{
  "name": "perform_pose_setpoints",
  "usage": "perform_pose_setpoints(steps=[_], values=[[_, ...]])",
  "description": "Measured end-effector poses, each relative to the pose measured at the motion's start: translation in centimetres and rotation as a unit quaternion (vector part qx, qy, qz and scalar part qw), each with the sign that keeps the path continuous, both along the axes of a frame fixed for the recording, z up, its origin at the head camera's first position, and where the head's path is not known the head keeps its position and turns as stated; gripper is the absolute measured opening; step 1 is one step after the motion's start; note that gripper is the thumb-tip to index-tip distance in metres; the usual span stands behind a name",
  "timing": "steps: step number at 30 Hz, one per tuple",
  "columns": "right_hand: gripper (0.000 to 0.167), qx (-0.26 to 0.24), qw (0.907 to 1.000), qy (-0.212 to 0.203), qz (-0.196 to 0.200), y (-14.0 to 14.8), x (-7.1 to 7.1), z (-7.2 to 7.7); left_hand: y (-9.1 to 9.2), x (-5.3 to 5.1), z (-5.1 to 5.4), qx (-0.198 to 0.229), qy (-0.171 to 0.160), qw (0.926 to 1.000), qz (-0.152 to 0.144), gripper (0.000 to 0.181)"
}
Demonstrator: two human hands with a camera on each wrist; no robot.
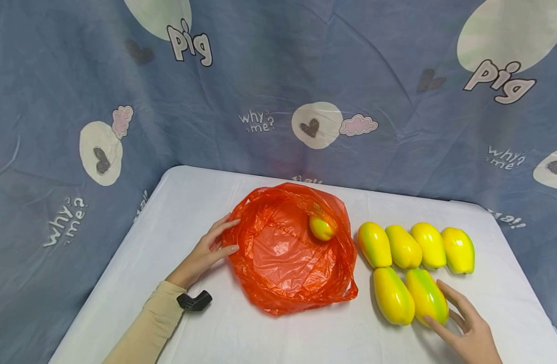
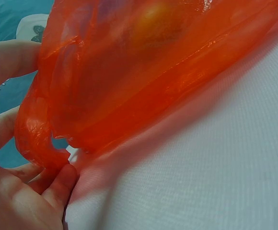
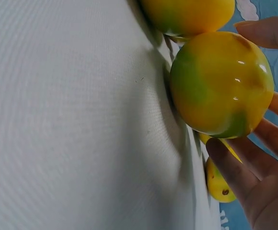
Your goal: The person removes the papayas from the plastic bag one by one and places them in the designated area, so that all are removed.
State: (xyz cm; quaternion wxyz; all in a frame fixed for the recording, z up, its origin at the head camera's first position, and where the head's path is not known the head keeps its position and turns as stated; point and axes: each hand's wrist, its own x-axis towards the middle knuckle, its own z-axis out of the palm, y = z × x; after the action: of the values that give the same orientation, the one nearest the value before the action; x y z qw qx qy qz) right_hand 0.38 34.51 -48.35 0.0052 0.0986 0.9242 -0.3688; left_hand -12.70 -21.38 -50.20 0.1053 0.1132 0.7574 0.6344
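Observation:
A red plastic bag [image 1: 283, 258] lies with its mouth wide, and one yellow papaya [image 1: 321, 228] is inside near its right wall. My left hand [image 1: 210, 247] holds the bag's left rim; in the left wrist view, thumb and fingers pinch a folded edge [image 2: 36, 139]. On the right, my right hand [image 1: 471, 323] grips a yellow-green papaya [image 1: 426, 298] at the right end of the front row, with fingers on opposite sides of it. That papaya rests on the table in contact with its neighbour [image 1: 393, 297]. The right wrist view shows the gripped papaya [image 3: 220, 84] close up.
Behind the front pair, several more papayas [image 1: 403, 246] stand in a row to the right of the bag. A black curved piece [image 1: 195, 301] sits at my left wrist. White cloth covers the table [image 1: 314, 338], and a blue printed curtain [image 1: 260, 76] hangs behind.

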Motion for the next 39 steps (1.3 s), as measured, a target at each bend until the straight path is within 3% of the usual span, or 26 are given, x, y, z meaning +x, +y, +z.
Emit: perform_pose_setpoints(steps=[3,9,15,23,26,30,34,39], values=[[0.085,0.000,0.9998,0.020,0.004,0.0,0.0,0.2,0.0,0.0,0.0,0.001,0.001,1.0000,0.000,0.063],[0.079,-0.017,0.9938,0.109,0.016,-0.3,0.1,1.2,0.1,-0.1,0.0,0.001,0.000,1.0000,0.000,0.063],[0.080,-0.008,0.9834,0.180,-0.016,-1.1,-0.7,2.3,0.1,-0.2,0.1,0.006,0.002,1.0000,-0.002,0.063],[0.070,0.002,0.9782,0.189,-0.086,-3.2,-2.5,5.5,0.1,-0.2,0.0,0.005,0.004,1.0000,-0.002,0.062],[0.066,-0.016,0.9750,0.203,-0.089,-4.4,-3.3,6.7,0.1,-0.2,0.0,-0.005,0.003,1.0000,0.000,0.062],[0.065,-0.018,0.9754,0.216,-0.040,-6.2,-4.3,8.0,0.0,-0.3,0.0,-0.014,0.003,0.9999,0.002,0.061],[0.062,-0.005,0.9751,0.217,0.047,-8.2,-5.4,9.0,-0.1,-0.2,0.0,-0.014,0.001,0.9999,0.002,0.062],[0.059,0.001,0.9666,0.203,0.157,-10.9,-6.8,9.8,0.0,0.0,0.0,-0.009,0.000,1.0000,0.000,0.062]])
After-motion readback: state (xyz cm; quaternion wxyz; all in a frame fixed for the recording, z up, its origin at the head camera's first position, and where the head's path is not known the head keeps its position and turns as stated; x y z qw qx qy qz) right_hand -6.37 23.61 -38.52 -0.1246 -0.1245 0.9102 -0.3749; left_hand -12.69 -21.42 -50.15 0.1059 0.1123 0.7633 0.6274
